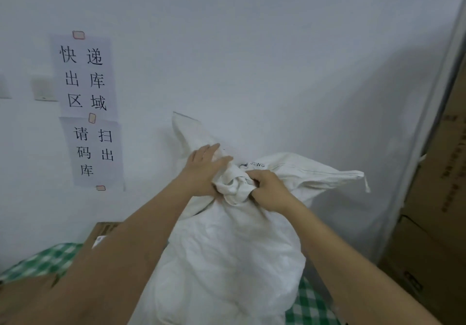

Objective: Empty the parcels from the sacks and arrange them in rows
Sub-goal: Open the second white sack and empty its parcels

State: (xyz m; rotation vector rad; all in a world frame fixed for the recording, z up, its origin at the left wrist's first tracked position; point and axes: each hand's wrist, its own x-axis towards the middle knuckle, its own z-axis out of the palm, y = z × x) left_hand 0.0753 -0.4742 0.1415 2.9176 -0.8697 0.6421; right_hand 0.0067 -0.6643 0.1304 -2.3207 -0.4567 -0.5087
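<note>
White sack (227, 249) upright on checked bench (42, 261). Left hand (204, 170) lies flat-fingered against its knot (233, 186); right hand (268, 189) grips the knot.

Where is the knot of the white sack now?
In the head view, the knot sits centre frame atop the white sack, between the left hand and right hand.

Sack (227, 261) stands on surface (42, 261) w/ wall behind; both hands at its knot (233, 183). Signs (85, 77) on wall left, boxes (433, 198) stacked right.
</note>
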